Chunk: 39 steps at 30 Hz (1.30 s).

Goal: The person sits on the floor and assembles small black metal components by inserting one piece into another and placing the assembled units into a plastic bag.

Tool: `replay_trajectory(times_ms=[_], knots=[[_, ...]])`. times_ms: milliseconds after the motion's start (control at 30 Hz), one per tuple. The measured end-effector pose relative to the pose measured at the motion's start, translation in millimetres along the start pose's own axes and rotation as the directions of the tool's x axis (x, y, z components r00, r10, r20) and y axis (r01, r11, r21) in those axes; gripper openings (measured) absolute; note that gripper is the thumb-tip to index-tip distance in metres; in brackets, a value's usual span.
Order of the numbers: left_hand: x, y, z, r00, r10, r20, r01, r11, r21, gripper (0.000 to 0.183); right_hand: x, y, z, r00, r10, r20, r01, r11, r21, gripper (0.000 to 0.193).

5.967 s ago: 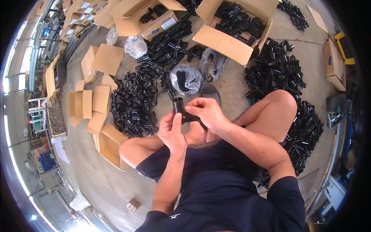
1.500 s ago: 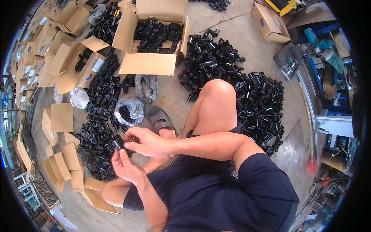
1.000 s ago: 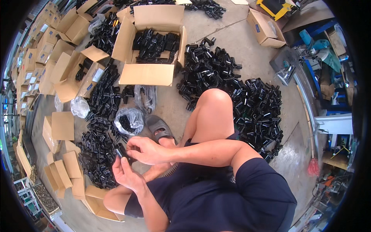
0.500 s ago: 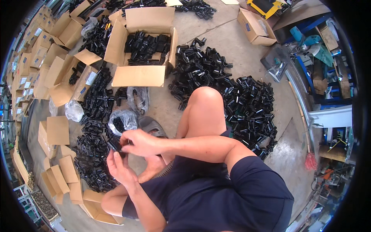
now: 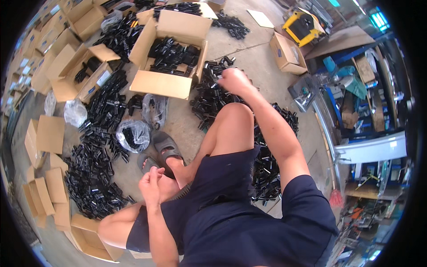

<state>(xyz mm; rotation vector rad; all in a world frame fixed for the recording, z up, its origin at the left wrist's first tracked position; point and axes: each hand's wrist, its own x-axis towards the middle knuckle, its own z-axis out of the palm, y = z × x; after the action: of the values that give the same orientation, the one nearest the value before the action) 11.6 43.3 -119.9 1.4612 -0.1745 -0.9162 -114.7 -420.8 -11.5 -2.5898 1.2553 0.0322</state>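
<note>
My right hand (image 5: 234, 82) is stretched out over the near side of a large pile of black tubular plastic fittings (image 5: 208, 99), beyond my raised knee. Its fingers curl downward, and whatever lies in them is hidden against the black parts. Above my lap, near my sandals (image 5: 168, 150), is my left hand (image 5: 151, 184). Its fingers are bent in with the thumb against them; anything held there is too small to make out. A clear plastic bag (image 5: 134, 135) with small black pieces stands just past the left sandal.
An open cardboard box (image 5: 160, 83) of black parts stands ahead. On the left lie a long heap of black parts (image 5: 91, 173) and several open cartons (image 5: 50, 134). At the right are a small carton (image 5: 289, 53), a red broom (image 5: 336, 198) and a cluttered blue shelf (image 5: 340, 102).
My hands were together on a black fitting; they are now apart. The right has swung out to the pile ahead, and the left has dropped slightly nearer my lap. The view has shifted.
</note>
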Motion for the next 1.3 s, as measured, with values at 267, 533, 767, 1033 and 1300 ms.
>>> replay_trajectory(times_ms=[267, 533, 767, 1033, 1300], knots=[[1.6, 115.8, -15.8, 0.966, 0.254, 0.047, -0.256, 0.964, 0.071, 0.028, -18.4, -46.5, -1.1, 0.988, -0.144, 0.048, 0.134, 0.976, 0.173, 0.034], [81.7, 50.7, -78.3, 0.978, -0.009, -0.209, -0.014, 0.994, -0.109, 0.031, -27.1, -179.3, 95.8, 0.712, -0.599, 0.367, 0.574, 0.797, 0.187, 0.038], [107.8, 4.7, -63.5, 0.988, 0.096, -0.120, 0.016, 0.715, 0.699, 0.028, -6.4, -253.4, 184.9, 0.673, -0.561, 0.481, 0.515, 0.823, 0.239, 0.035], [122.0, 1.4, -85.4, 0.998, -0.059, 0.006, 0.035, 0.654, 0.755, 0.029, 46.4, -316.6, 252.8, 0.866, -0.467, 0.180, 0.397, 0.860, 0.322, 0.034], [134.1, 8.0, -100.5, 0.991, -0.136, 0.011, 0.088, 0.700, 0.709, 0.027, 137.2, -306.9, 319.3, 0.950, -0.280, 0.139, 0.288, 0.957, -0.040, 0.053]])
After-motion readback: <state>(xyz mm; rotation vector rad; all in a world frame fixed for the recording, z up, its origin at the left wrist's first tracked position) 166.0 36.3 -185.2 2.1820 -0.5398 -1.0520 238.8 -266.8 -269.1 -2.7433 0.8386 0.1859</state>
